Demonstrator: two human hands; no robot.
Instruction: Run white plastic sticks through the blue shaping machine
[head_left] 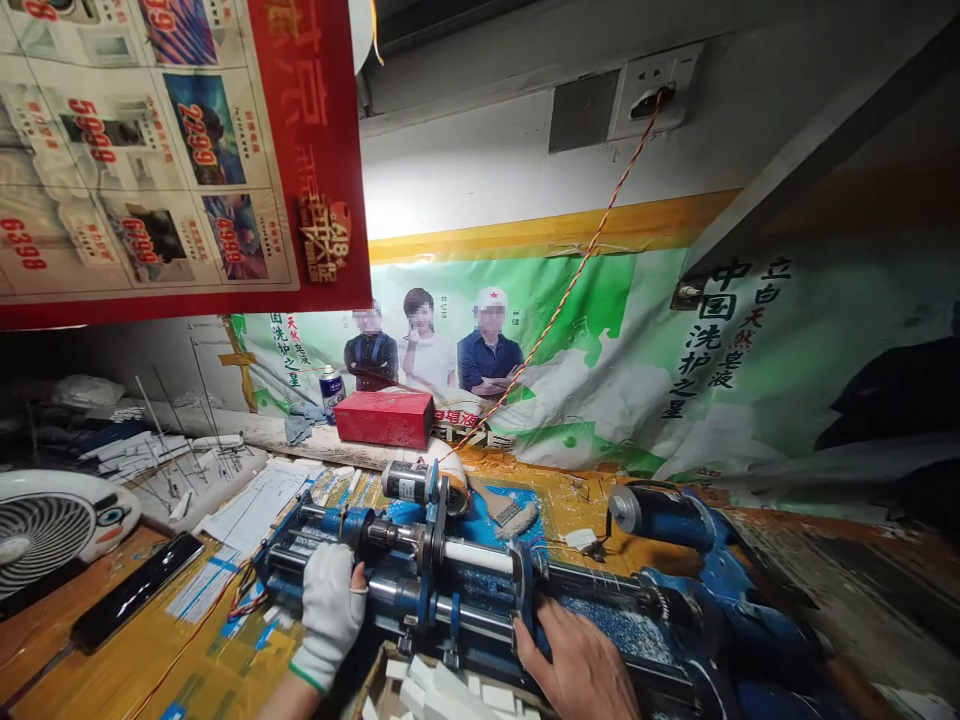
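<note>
A blue bench machine (465,580) with steel rails lies across the bench in front of me. My left hand (330,610), in a white knitted glove with the thumb tip bare, is closed around the steel rod at the machine's left front. My bare right hand (581,660) grips the lower part of a blue upright plate (523,580), thumb in front and fingers behind. Between the uprights a white rod (480,556) lies along the machine, its right end at that plate. White shavings cover the bed. Below, a cardboard box (375,675) holds several white blocks (450,690).
A small motor (407,482) and a brush (510,512) sit behind the machine. A larger blue motor (660,515) stands right. A red box (384,418), spray can (331,392), phone (135,590) and fan (60,535) lie around. A twisted cord (577,265) runs to the wall socket (654,92).
</note>
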